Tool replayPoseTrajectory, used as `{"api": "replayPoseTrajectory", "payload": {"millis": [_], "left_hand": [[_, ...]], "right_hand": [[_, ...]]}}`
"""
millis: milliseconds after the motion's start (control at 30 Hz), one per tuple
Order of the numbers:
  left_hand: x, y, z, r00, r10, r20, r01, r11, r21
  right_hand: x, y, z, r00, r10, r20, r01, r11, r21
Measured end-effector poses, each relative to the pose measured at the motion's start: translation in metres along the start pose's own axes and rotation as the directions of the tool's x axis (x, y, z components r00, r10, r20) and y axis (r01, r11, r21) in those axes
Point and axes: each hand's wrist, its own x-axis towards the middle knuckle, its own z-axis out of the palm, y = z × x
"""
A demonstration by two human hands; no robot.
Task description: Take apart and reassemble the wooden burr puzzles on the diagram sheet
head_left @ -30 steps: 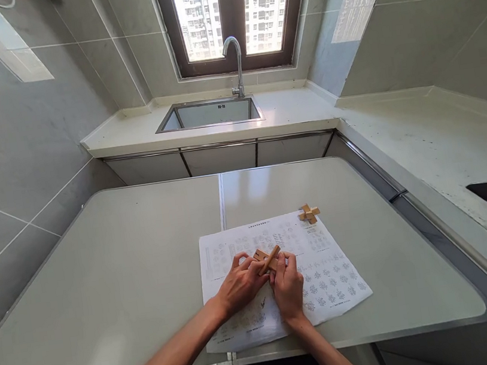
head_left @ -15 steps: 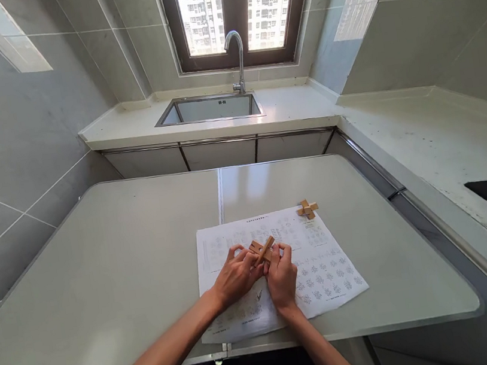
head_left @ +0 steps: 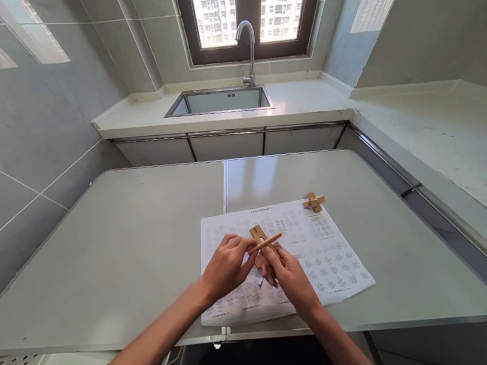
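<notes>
My left hand (head_left: 231,261) pinches a thin wooden stick (head_left: 270,241) near its left end; the stick points right and slightly up. Behind and under it is a flat wooden puzzle piece (head_left: 256,232) with a hole in it, tilted upright. My right hand (head_left: 289,274) has its thumb and fingers closed on the lower part of that piece, which the fingers partly hide. Both hands are just above a printed instruction sheet (head_left: 337,266) lying on the table. An assembled cross-shaped wooden puzzle (head_left: 314,202) sits on the sheet's upper right corner.
The pale folding table (head_left: 144,251) has a seam running through it. Beyond it is a counter with a steel sink (head_left: 218,100) and a faucet (head_left: 250,48) under the window. Another counter (head_left: 455,140) runs along the right, with tiled wall on the left.
The stick has swung from a steep diagonal to nearly level. The flat piece has turned more upright, and my right hand has shifted round it. The whole view has moved slightly.
</notes>
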Motion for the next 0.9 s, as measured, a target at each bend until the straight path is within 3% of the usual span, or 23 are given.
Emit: {"api": "replayPoseTrajectory", "payload": {"millis": [67,233,633,900], "left_hand": [[0.001,0.009,-0.009,0.999,-0.006,-0.032,0.006,1.000,0.018],[0.001,0.028,-0.019,0.995,0.037,-0.090,-0.032,0.998,0.060],[-0.016,0.069,-0.018,0.987,0.138,-0.087,-0.121,0.976,0.179],[-0.022,0.087,-0.013,0.975,0.195,-0.108,-0.168,0.961,0.218]], "right_hand": [[-0.005,-0.007,0.000,0.997,0.035,0.074,-0.041,0.995,0.086],[-0.018,-0.012,0.004,0.999,0.031,0.014,-0.033,0.980,0.197],[-0.063,-0.019,0.003,0.997,0.011,-0.076,-0.002,0.992,0.128],[-0.073,-0.010,-0.011,1.000,0.011,-0.002,-0.011,0.989,0.147]]}}
